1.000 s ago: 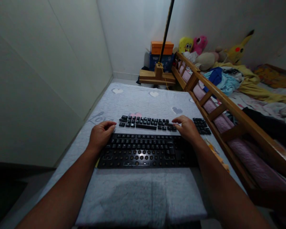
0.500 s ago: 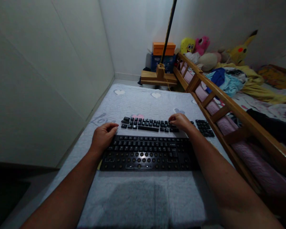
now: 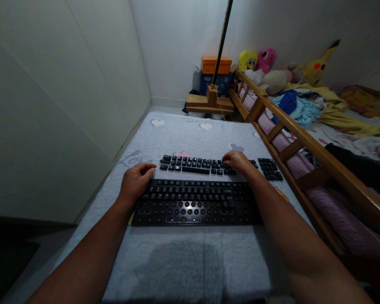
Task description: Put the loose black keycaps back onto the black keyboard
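A black keyboard [image 3: 190, 203] lies on the cloth in front of me. Its upper rows carry keycaps, while the lower rows show bare round key seats. Beyond it, loose black keycaps [image 3: 194, 170] are laid out in rows, including a long space bar. My left hand [image 3: 135, 180] rests at the keyboard's upper left corner, fingers loosely bent and nothing visible in them. At the right end of the loose rows, my right hand [image 3: 236, 160] has its fingertips closed together on a keycap, which they mostly hide.
A block of loose keycaps [image 3: 270, 169] lies at the right. Along that side runs a wooden bed rail [image 3: 291, 126], with clothes and plush toys behind it. A wooden stand [image 3: 210, 101] with a pole and stacked boxes is at the far end; a pale panel [image 3: 91, 93] flanks the left.
The whole view has shifted very slightly. Both hands stay in nearly the same places, my right hand still at the end of the loose keycap rows.
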Tool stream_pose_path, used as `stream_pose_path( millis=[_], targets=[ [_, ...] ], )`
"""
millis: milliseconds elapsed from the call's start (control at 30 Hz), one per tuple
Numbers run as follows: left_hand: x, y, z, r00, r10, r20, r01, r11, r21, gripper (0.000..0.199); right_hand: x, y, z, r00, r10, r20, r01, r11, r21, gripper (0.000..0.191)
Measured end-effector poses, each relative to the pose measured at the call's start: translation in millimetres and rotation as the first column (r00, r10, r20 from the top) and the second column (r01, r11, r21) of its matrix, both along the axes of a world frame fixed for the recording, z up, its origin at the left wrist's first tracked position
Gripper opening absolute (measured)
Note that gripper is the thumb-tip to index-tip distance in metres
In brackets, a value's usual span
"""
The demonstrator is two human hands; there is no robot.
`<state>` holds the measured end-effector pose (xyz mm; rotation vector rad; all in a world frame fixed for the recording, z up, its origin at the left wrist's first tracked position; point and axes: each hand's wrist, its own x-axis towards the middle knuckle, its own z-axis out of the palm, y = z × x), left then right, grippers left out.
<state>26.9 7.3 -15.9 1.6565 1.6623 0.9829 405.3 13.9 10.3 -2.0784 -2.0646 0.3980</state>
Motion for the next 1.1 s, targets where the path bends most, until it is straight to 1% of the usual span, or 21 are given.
stream_pose_path(
  millis=[133,200,267,333,400,467,500,567,633,733,800,867,1000,1100],
  targets=[
    [0,-1,0.9,1.000,-0.003,0.002,0.003,1.000,0.007,0.032,0,1,2.1,1.000,-0.004,-0.022,0.005,1.000,0.030,0.016],
    [1,-1,0.9,1.000,-0.003,0.003,0.003,1.000,0.010,0.032,0,-2,6.8,0.999,-0.013,-0.042,0.015,0.999,0.047,0.016],
    [1,-1,0.5,1.000,-0.004,0.002,0.004,1.000,0.010,0.033,0,-10,14.5,0.997,-0.022,-0.068,0.027,0.997,0.072,0.017],
    [0,0,-0.3,1.000,-0.008,-0.005,0.008,1.000,0.009,0.033,-2,-25,24.0,0.995,-0.026,-0.096,0.036,0.994,0.105,0.018],
    [0,0,-1.5,1.000,-0.013,-0.015,0.013,1.000,0.013,0.034,-8,-49,32.8,0.991,-0.002,-0.132,0.022,0.988,0.150,0.018],
    [-1,0,-2.6,1.000,-0.018,-0.024,0.018,1.000,0.024,0.035,-18,-78,37.7,0.968,0.135,-0.211,-0.080,0.965,0.249,0.016],
    [-1,1,-3.0,0.999,-0.021,-0.026,0.022,0.999,0.028,0.035,-24,-93,37.8,0.956,0.188,-0.225,-0.121,0.952,0.281,0.016],
    [-1,1,-3.1,0.999,-0.025,-0.027,0.026,0.999,0.029,0.036,-36,-120,32.9,0.947,0.228,-0.225,-0.152,0.938,0.312,0.017],
    [-1,0,-2.1,0.999,-0.027,-0.028,0.028,0.999,0.028,0.036,-46,-142,22.8,0.953,0.239,-0.185,-0.171,0.931,0.323,0.019],
    [0,0,0.3,0.999,-0.025,-0.026,0.026,0.999,0.034,0.034,-57,-161,6.0,0.969,0.226,-0.098,-0.176,0.915,0.363,0.020],
    [1,0,1.7,0.999,-0.020,-0.027,0.021,0.999,0.037,0.033,-63,-168,-1.6,0.978,0.203,-0.042,-0.171,0.905,0.390,0.021],
    [1,0,2.3,0.999,-0.016,-0.030,0.017,0.999,0.034,0.033,-68,-171,-5.6,0.984,0.181,0.008,-0.168,0.897,0.408,0.021],
    [0,1,0.5,0.999,-0.017,-0.031,0.018,0.999,0.028,0.034,-77,-175,-8.5,0.985,0.141,0.098,-0.170,0.890,0.423,0.019],
    [-1,1,-1.7,0.999,-0.020,-0.029,0.021,0.999,0.034,0.034,-79,-176,-9.5,0.984,0.139,0.114,-0.175,0.889,0.424,0.019]
  ],
)
